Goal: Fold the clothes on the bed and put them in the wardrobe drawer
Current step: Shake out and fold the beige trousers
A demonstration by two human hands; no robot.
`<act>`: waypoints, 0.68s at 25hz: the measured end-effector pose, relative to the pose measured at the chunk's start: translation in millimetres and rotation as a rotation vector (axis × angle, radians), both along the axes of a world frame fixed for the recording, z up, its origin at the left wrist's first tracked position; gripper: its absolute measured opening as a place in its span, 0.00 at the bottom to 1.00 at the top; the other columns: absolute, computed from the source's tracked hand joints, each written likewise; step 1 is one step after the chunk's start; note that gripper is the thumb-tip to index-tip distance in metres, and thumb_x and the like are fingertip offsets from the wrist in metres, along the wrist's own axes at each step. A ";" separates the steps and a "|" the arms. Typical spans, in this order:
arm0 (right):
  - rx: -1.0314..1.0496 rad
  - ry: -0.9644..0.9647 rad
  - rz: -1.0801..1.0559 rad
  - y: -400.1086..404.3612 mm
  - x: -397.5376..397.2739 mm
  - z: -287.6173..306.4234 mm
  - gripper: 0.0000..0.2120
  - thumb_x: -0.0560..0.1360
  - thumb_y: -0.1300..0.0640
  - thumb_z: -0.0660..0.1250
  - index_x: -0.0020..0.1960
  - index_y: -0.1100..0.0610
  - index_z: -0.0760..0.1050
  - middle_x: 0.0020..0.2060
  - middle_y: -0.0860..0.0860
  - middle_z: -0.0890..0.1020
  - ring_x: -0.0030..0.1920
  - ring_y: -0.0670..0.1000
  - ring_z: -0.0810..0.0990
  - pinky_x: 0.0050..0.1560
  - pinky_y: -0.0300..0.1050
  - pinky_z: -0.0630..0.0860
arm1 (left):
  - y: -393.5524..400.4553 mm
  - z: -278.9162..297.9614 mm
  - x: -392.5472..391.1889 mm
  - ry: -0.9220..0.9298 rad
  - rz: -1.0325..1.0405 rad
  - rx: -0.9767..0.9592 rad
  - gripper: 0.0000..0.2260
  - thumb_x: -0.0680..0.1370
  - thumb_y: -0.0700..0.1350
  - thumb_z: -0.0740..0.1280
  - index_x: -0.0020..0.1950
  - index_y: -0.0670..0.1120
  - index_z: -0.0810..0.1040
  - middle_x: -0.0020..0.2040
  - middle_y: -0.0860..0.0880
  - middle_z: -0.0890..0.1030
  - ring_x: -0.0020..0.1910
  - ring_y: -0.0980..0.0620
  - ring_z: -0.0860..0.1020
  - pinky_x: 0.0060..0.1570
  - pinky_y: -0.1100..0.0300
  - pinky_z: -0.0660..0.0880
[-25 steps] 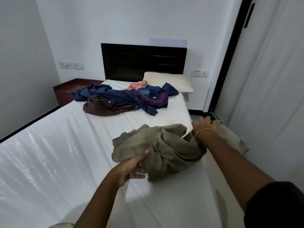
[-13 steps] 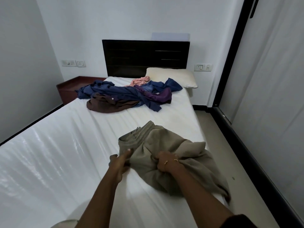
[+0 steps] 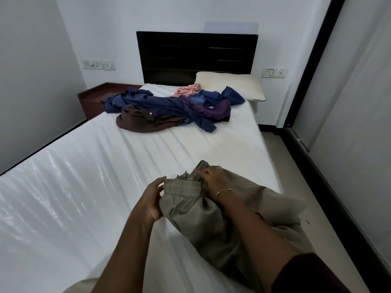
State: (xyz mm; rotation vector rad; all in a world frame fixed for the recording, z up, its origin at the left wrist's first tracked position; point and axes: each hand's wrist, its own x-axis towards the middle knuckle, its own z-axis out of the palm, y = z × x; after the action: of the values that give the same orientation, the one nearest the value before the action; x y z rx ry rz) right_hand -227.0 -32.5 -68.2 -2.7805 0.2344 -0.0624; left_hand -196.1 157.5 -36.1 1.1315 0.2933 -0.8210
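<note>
Khaki trousers (image 3: 213, 225) lie bunched on the near right part of the white bed (image 3: 105, 170), one part hanging over the right edge. My left hand (image 3: 153, 199) holds the left end of their waistband. My right hand (image 3: 211, 182), with a thin bracelet at the wrist, grips the waistband fabric just to the right. A heap of unfolded clothes (image 3: 169, 111) in navy, brown, purple and pink lies near the head of the bed.
A cream pillow (image 3: 230, 86) leans at the dark headboard (image 3: 196, 56). A reddish bedside table (image 3: 99, 98) stands left of the bed. White wardrobe doors (image 3: 357, 115) with a dark frame line the right side, past a narrow strip of floor (image 3: 281, 166).
The trousers came down from mid-air onto the bed. Both hands shifted to the waistband, the right one moving in from the bed's right edge.
</note>
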 end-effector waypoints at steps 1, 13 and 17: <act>-0.005 0.057 0.046 1.6 5.2 -3.5 0.25 0.77 0.57 0.54 0.73 0.51 0.62 0.66 0.58 0.69 0.63 0.60 0.71 0.60 0.48 0.69 | 0.0 0.8 0.7 -0.012 -0.030 0.024 0.10 0.74 0.46 0.63 0.41 0.40 0.78 0.40 0.44 0.79 0.36 0.45 0.78 0.39 0.57 0.73; -0.280 0.070 0.120 -2.5 41.0 -5.2 0.12 0.79 0.58 0.57 0.61 0.58 0.70 0.64 0.60 0.67 0.61 0.61 0.71 0.59 0.47 0.68 | -21.8 -10.2 12.1 -0.136 -0.182 0.254 0.13 0.75 0.45 0.69 0.58 0.40 0.79 0.48 0.40 0.83 0.43 0.44 0.81 0.39 0.57 0.78; 0.041 -0.239 -0.353 -27.5 9.7 8.9 0.13 0.75 0.68 0.55 0.58 0.62 0.69 0.58 0.61 0.69 0.50 0.62 0.77 0.49 0.48 0.70 | -27.2 -13.9 12.5 -0.208 0.120 0.356 0.13 0.74 0.35 0.66 0.58 0.36 0.76 0.50 0.37 0.80 0.46 0.40 0.79 0.42 0.54 0.78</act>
State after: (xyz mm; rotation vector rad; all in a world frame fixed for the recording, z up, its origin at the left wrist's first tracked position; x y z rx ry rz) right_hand -217.3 -60.0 -59.3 -2.6273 0.6510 -0.4672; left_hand -183.5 130.3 -49.9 1.5054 0.3385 -0.5506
